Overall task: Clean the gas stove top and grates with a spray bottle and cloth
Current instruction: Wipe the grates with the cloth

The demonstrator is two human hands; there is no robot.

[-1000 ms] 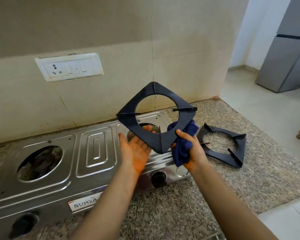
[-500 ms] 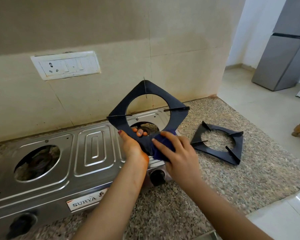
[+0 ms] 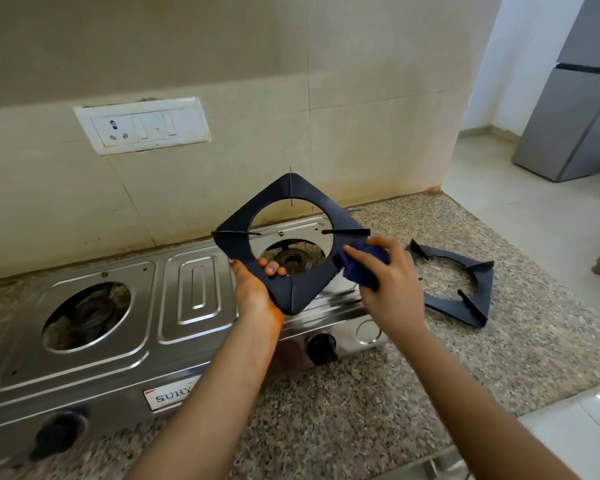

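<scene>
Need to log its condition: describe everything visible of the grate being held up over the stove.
The held grate is a dark, matte, metal-looking square plate with rounded corners, a big round hole and four thin ribs running in from the corners. It is tilted up, one corner highest, above the uncovered burner. The left hand holds its lower-left edge, fingers through the hole; the right hand presses a blue cloth on its lower-right edge.
</scene>
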